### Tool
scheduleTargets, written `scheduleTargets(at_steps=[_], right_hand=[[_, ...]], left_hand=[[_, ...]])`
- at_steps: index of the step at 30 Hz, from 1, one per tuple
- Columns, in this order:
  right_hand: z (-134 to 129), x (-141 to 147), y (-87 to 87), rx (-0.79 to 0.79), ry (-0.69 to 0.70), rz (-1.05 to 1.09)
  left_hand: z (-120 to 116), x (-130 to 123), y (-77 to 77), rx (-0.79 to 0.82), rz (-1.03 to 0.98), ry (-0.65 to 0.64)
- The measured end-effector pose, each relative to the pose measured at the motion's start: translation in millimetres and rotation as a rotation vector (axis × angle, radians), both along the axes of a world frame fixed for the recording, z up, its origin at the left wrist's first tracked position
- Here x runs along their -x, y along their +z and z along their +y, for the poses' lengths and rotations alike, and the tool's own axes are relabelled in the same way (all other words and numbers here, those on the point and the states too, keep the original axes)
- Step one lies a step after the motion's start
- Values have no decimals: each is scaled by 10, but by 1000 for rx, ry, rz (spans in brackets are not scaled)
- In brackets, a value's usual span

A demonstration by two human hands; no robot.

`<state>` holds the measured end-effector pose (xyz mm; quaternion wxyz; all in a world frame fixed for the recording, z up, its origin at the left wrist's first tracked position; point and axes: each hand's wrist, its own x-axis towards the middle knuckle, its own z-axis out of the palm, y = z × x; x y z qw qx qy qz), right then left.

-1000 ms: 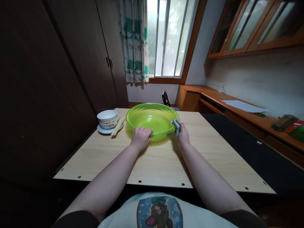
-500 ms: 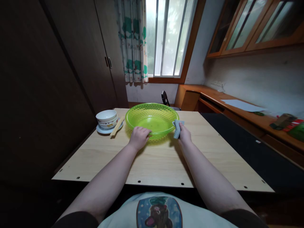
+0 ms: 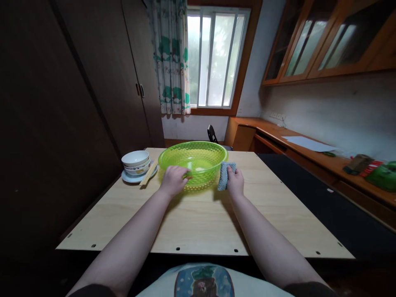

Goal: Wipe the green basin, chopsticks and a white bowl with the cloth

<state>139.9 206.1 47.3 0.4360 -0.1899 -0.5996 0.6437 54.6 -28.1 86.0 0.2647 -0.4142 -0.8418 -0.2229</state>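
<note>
A green translucent basin [image 3: 198, 159] stands on the light wooden table, its near side looking slightly raised. My left hand [image 3: 175, 180] is closed over its near-left rim, fingers on the inside. In my right hand [image 3: 235, 181] is a grey-blue textured cloth [image 3: 224, 175], pinched between thumb and fingers beside the basin's right side. Left of the basin, several stacked white bowls [image 3: 135, 158] rest on a pale blue plate [image 3: 130, 178]. Light wooden chopsticks [image 3: 149, 172] lean on that plate's right edge.
The wooden table [image 3: 198, 227] has small dark slots along its front edge. A black chair [image 3: 211, 133] stands behind it. To the right are a dark surface [image 3: 309, 198] and an orange-brown desk [image 3: 266, 130] holding white paper [image 3: 309, 144]. A dark wardrobe [image 3: 93, 82] borders the left.
The view has tilted up a little, so everything sits lower. The cloth in my right hand now hangs wider and flatter, slightly off the basin's rim. My left hand keeps hold of the rim.
</note>
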Motion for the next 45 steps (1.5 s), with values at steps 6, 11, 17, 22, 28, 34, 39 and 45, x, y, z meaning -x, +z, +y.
scheduleTargets(at_steps=[6,11,17,22,28,34,39,45], right_hand=[[-38,-69,100,-9,-18,19],[-46,-62,87,2,-16,66],[-90,-61,6,-77,53,74],[-107,-100,15,-147,56,94],[-109,-115,0,-163,69,102],[-58,-85,-77,-207,147,103],[-39,-43,-158,-311,154,64],[-23,17,-199,-367,63,-30]], left_hand=[[52,89,290,-479,-284,83],[140,71,408,-1000,-553,64],[319,-41,373,-1439,-746,-138],[422,-66,268,-1662,-1004,-95],[479,-42,99,-1733,-1490,-72],[535,-46,-113,-1799,-1610,43],[584,11,-308,-1888,-1614,129],[572,141,-699,-1462,-1326,383]])
